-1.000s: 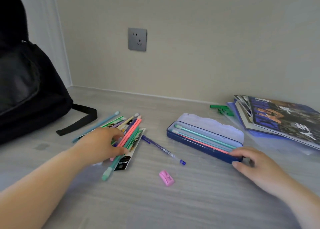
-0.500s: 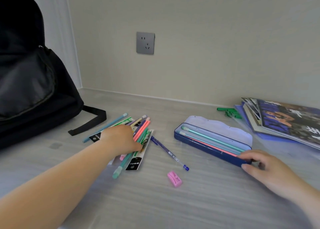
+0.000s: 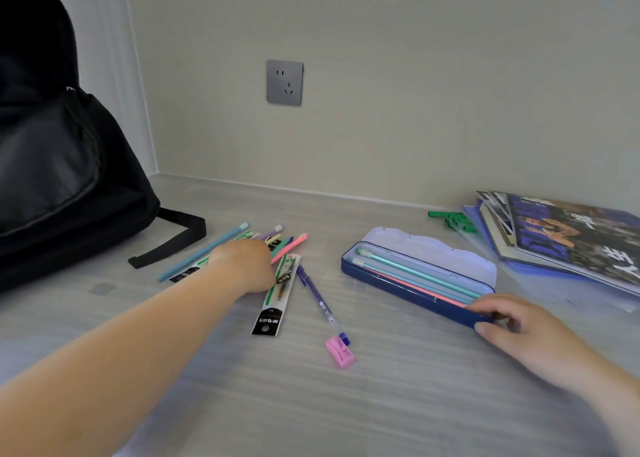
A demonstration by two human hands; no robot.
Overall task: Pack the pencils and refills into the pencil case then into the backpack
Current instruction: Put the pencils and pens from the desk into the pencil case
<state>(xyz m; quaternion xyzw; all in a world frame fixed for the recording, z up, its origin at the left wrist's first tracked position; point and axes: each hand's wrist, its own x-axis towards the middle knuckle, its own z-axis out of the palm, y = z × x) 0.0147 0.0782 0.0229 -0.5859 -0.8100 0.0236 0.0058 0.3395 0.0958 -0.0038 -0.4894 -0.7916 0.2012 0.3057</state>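
Observation:
An open navy pencil case (image 3: 398, 285) with a lavender lid lies right of centre, holding mint, pale blue and pink pencils (image 3: 415, 276). My right hand (image 3: 519, 332) grips the case's near right end. My left hand (image 3: 242, 266) is down on a loose pile of pencils (image 3: 289, 243), fingers curled over them; pink, purple and teal ends stick out beyond it. A long blue pencil (image 3: 204, 252) lies at the pile's left. A refill packet (image 3: 277, 297) lies beside my left hand, another partly under it. The black backpack (image 3: 69, 162) stands at far left.
A purple pen (image 3: 318, 297) lies between the pile and the case, its tip by a pink sharpener (image 3: 341, 352). Magazines (image 3: 571, 238) are stacked at right with green clips (image 3: 450, 219) beside them. The backpack strap (image 3: 173, 238) trails on the desk. The wall is close behind.
My left hand has closed further over the pile. The mint pencil that stuck out toward me is now gathered under the hand. My right hand stays on the case.

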